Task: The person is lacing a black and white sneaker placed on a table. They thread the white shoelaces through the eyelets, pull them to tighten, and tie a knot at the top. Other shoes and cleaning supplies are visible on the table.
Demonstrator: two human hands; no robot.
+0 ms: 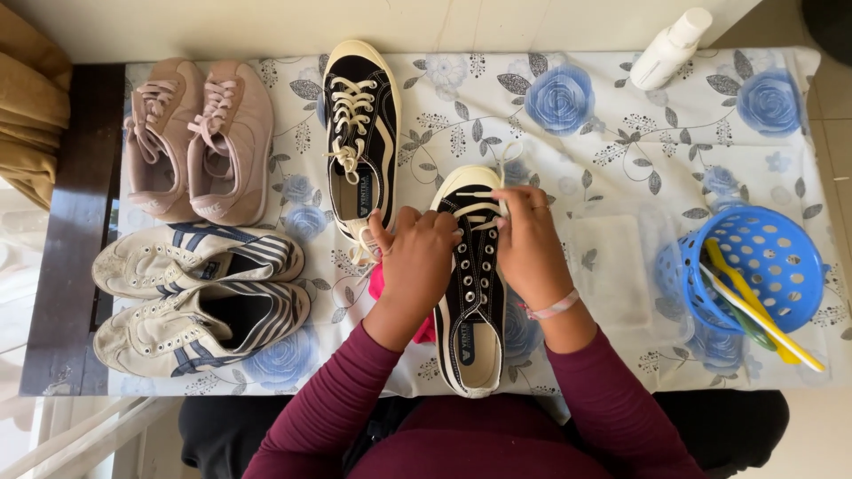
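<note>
At the upper left of the frame a pair of pink sneakers (197,137) lies side by side, toes away from you, parked out of your reach; below them, at the lower left, a pair of white sneakers with dark stripes (200,288) lies on its sides, toes to the left, also set apart; that makes two pink and two white. Right of the pink pair a black sneaker (359,133) stands fully laced; its unlaced twin (472,284) sits at the centre of the frame, heel toward you, so the eyelets face your hands; two black, six shoes in all. Your left hand (417,266) presses against that shoe's side, fingers curled to steady it, with a pink cloth (380,284) partly under your wrist; your right hand (525,239) pinches the white lace (484,197) near the toe, thumb and fingertips pressed together on it. All rests on a flowered cloth (612,124); at the upper right lies one white bottle (670,46); at the right edge one blue basket (763,266) keeps several brushes together, though their exact count is unclear.
</note>
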